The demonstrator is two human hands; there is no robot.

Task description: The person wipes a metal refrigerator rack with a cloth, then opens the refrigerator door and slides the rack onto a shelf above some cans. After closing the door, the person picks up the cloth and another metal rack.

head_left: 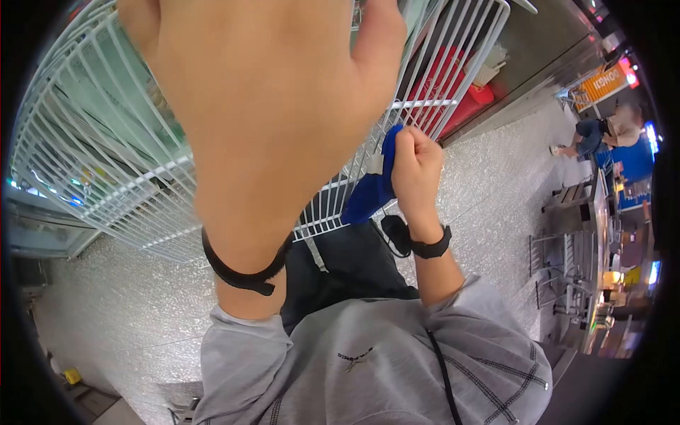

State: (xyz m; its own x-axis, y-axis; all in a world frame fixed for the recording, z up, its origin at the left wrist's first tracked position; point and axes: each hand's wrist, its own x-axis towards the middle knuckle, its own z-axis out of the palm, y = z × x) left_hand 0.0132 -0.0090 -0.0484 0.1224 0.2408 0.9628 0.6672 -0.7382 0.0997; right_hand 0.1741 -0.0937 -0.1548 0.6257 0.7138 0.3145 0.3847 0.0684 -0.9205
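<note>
Hold blue cloth [370, 198] snug in closed right grip [416, 166], close to white wire rack [425, 104]; can't tell about left grip [276, 92].

Blue cloth [367, 198], white wire rack [425, 104], grey sweatshirt [319, 340].

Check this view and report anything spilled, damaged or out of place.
Nothing clearly stands out. The white wire rack shows no obvious break, though the left hand hides part of it; the blue cloth is gripped in the right hand, and no spill is evident on the floor.
</note>
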